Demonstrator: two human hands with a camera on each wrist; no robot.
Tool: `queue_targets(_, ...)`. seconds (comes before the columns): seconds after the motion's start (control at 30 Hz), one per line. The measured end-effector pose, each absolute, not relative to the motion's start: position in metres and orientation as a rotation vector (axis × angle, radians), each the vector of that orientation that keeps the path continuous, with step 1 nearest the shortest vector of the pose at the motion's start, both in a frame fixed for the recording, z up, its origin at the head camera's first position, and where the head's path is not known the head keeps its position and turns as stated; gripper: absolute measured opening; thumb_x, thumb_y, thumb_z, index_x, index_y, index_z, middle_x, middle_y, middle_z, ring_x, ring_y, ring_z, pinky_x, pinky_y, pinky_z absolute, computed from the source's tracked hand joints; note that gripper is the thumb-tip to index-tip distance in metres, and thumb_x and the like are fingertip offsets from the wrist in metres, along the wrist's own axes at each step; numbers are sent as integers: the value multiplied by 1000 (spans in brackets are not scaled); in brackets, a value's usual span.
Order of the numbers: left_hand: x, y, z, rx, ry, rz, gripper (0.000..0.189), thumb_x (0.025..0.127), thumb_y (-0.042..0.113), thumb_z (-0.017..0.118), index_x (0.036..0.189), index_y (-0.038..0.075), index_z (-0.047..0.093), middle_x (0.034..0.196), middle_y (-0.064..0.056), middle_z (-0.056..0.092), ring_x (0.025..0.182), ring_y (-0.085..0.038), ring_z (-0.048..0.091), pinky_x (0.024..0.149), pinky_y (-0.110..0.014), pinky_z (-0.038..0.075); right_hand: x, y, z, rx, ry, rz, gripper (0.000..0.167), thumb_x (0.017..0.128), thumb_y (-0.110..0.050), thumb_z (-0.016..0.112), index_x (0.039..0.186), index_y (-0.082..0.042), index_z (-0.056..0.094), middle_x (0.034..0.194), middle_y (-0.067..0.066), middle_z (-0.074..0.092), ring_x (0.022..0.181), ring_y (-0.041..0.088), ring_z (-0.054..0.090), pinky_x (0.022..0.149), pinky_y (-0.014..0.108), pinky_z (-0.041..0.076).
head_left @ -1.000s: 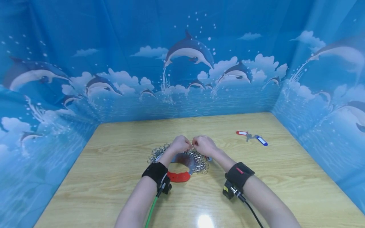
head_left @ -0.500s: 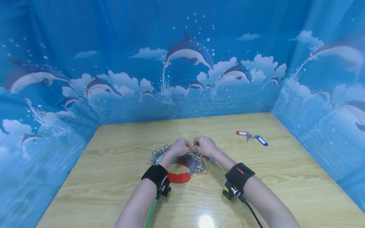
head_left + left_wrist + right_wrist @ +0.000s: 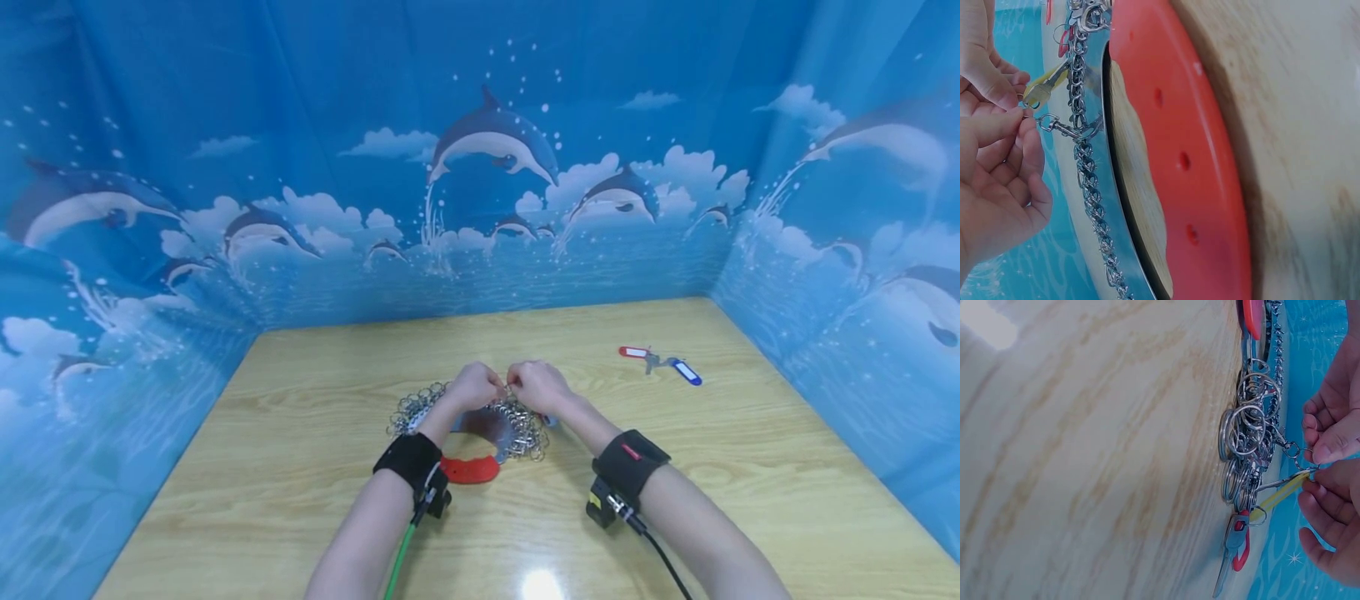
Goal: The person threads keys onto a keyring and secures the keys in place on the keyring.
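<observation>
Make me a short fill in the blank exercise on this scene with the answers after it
The large handle is ____.
In the right wrist view, the long tag nearest the right hand is ____.
Off to the right, keys lie between a red tag and a ____ tag.
The curtain is printed with leaping ____.
Missing words: red; yellow; blue; dolphins.

Free tabletop (image 3: 285,450) left of chained rings (image 3: 412,405), red handle (image 3: 471,470) barring near side, tagged keys (image 3: 655,361) farther right
</observation>
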State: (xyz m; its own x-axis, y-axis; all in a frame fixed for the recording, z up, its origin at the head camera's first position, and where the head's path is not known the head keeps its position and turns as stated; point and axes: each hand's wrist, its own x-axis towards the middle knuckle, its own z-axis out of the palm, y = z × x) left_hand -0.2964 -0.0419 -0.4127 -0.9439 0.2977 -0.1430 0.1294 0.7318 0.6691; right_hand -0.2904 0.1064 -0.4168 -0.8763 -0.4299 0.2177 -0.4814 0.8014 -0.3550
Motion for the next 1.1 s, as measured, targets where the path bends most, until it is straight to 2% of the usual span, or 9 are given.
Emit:
queue_targets(0.6, -297, -44, -412, 355, 2716, 1021, 12, 81, 3, 61, 77, 0, 72, 56, 0, 55, 52, -11, 45, 52, -22, 34, -289, 103, -416, 775, -2848, 565, 9, 80, -3, 62, 83, -9, 68, 81, 2, 66, 74, 19, 62, 66, 32, 49)
queue_targets(0.83, -297, -46, -411, 334, 2684, 1087, 11, 80, 3, 62, 77, -1, 72, 57, -1, 57, 53, -11, 48, 51, -22, 35, -289, 104, -415, 810, -2816, 553, 8, 79, -3, 63, 81, -10, 67, 79, 2, 66, 73, 19, 62, 67, 33, 49)
queue_targets(1.1, -297, -47, -416, 378, 2685, 1115, 19, 83, 9, 61, 72, -5, 69, 52, 0, 50, 46, -10, 34, 47, -22, 27, -291, 105, -419, 745, -2815, 516, 11, 78, -3, 62, 83, -10, 69, 81, 3, 67, 74, 20, 63, 67, 33, 49)
